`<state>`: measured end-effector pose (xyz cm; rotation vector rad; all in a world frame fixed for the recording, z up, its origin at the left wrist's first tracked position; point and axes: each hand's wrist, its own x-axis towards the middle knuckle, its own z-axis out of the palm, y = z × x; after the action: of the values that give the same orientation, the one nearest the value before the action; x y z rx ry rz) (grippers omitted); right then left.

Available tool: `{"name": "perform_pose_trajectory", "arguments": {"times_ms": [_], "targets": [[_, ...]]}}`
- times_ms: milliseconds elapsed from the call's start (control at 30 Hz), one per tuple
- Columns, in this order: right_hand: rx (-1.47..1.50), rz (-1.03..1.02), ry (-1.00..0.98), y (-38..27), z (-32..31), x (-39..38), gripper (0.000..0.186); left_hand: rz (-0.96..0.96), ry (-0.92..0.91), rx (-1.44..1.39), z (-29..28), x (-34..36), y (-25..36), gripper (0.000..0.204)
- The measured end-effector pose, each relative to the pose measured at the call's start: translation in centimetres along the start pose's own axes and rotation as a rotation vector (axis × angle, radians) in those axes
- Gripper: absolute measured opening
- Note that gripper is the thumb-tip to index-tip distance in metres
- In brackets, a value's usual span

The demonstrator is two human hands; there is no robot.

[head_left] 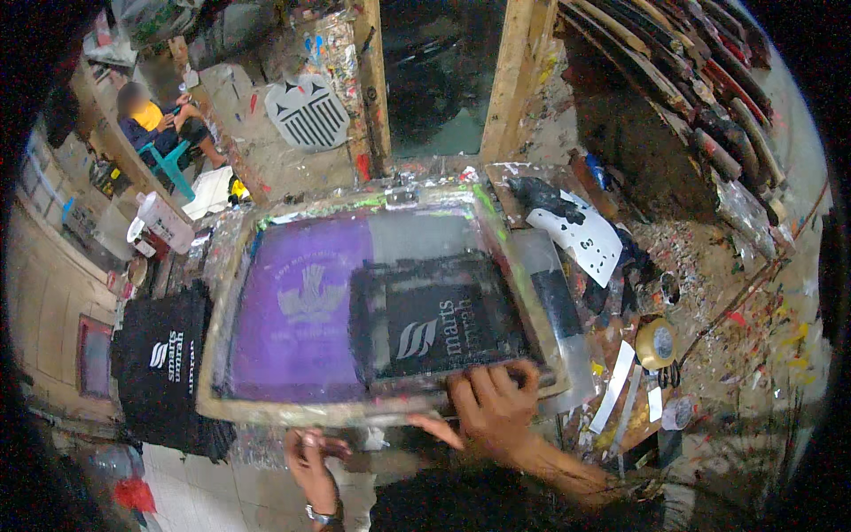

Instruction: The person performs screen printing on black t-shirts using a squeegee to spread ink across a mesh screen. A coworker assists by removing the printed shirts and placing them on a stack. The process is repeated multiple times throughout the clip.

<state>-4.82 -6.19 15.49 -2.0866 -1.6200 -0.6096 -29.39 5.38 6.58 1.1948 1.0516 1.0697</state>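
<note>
A printing screen (210, 381) in a pale, ink-stained frame lies before me. Its mesh has a purple half (257, 346) with an emblem on the left. On the right is a black-inked patch (390, 301) with a wing-like logo and lettering. My right hand (496, 408) is closed at the near rail, fingers curled over a dark bar that looks like a squeegee (409, 390); its thumb stretches left. The hand hides much of the bar. Below the near rail, my left hand (312, 457) holds nothing, fingers loosely bent and apart from the thumb. A watch (321, 512) circles that wrist.
Black printed fabric (164, 355) lies left of the screen. To the right are a stained white sheet (581, 235), a tape roll (656, 343) and pale strips (613, 386). Buckets (164, 222) stand far left. A person (155, 120) sits on a green chair beyond.
</note>
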Motion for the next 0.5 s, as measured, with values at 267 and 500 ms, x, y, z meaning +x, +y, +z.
{"name": "perform_pose_trajectory", "arguments": {"times_ms": [267,500], "targets": [[-0.085,-0.118,0.249,4.8,-5.8,19.7,0.065,0.628,-1.279,0.868,16.9,-2.1,2.0,0.046],[-0.127,-0.069,-0.12,8.2,-10.0,30.2,0.078,1.003,-0.971,0.815,17.5,-3.7,-4.8,0.052]]}}
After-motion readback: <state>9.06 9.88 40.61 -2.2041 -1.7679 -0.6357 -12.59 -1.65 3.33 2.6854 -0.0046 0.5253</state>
